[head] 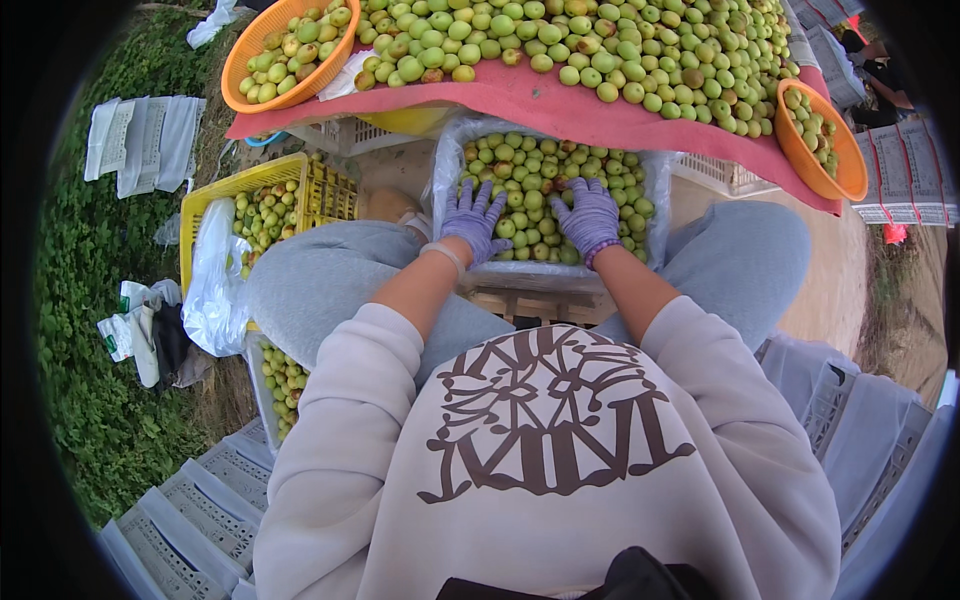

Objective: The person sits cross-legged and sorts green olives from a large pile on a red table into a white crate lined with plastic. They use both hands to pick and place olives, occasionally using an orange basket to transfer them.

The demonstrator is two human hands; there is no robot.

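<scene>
Between my knees stands a crate lined with clear plastic [657, 187], filled with green, partly reddish round fruits, likely jujubes [531, 182]. My left hand [471, 219], in a purple knit glove, lies palm down on the fruit at the crate's left side, fingers spread. In a matching glove, my right hand [589, 217] rests on the fruit right of the middle, fingers a little apart. Neither hand is seen gripping a fruit; what lies under the palms is hidden. Just beyond the crate, a red cloth [517, 97] covers a surface heaped with the same fruit [637, 45].
An orange basket [232, 67] of fruit sits at the cloth's left end, another orange basket [851, 161] at its right. Left of my knee is a yellow crate [319, 191] with fruit and plastic film. Stacked grey crates [202, 495] stand behind me on both sides.
</scene>
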